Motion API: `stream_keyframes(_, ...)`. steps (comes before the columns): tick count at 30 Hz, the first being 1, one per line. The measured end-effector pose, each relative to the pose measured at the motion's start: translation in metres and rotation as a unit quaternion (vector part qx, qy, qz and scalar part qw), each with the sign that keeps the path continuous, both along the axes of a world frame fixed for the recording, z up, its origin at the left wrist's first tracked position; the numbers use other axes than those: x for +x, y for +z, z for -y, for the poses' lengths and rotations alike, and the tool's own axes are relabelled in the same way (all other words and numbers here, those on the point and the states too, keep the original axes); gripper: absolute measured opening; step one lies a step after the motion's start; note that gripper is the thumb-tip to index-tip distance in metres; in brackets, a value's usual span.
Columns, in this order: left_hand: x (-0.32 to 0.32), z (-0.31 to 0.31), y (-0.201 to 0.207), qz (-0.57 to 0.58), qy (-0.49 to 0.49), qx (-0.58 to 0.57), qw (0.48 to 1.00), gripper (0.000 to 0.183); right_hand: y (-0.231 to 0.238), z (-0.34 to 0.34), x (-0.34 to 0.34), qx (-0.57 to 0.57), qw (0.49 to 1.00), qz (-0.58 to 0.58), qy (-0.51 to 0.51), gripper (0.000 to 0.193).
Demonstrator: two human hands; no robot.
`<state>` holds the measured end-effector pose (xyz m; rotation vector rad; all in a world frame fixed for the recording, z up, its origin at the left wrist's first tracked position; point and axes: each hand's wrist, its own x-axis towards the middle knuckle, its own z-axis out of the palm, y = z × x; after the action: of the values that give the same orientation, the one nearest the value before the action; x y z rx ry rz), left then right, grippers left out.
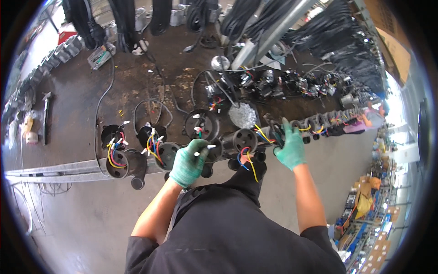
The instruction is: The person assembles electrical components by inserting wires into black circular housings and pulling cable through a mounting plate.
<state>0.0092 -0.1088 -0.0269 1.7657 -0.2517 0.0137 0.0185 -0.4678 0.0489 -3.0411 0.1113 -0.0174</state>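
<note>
Both my hands wear green gloves. My left hand (188, 162) is closed, with small white wire connectors (197, 154) showing between its fingers. It is beside a black round motor housing (167, 155) with coloured wires. Near it stands another black housing (244, 139) with red, blue and yellow wires (248, 163) hanging over its front. My right hand (290, 148) has thumb and fingers apart, reaching over the table edge beside a dark part and yellow wires (262, 133). Whether the fingers touch that part is hard to see. A round container of small whitish pieces (242, 115) stands between my hands, farther back.
A row of black housings (315, 124) runs along the bench edge to the right. Motor parts with wires (296, 83) lie behind. Black cable bundles (235, 20) hang at the back, near a slanting metal post (269, 34). A hammer (46, 116) lies left. Another person (372, 116) is far right.
</note>
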Motion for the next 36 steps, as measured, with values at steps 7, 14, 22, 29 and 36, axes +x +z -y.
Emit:
stream_keyframes(7,0.000,-0.003,0.007,-0.015,0.006,0.011,1.000,0.016,0.030,-0.114,-0.036,0.266,0.952,-0.053,0.142,0.068)
stream_keyframes(14,0.000,0.000,0.007,-0.020,0.007,-0.015,1.000,0.017,0.021,-0.138,-0.031,0.191,0.956,-0.053,0.216,0.080)
stream_keyframes(22,-0.001,-0.005,0.011,-0.034,-0.015,0.006,0.999,0.020,0.022,-0.149,-0.028,0.190,0.953,-0.084,0.221,0.084)
stream_keyframes(29,-0.001,-0.006,0.006,-0.047,-0.035,0.009,0.998,0.020,0.008,-0.150,-0.030,0.189,0.949,-0.118,0.221,0.083)
stream_keyframes(36,-0.002,-0.005,-0.004,-0.021,-0.032,-0.015,0.999,0.021,-0.024,-0.144,-0.036,0.220,0.943,-0.087,0.236,0.081)
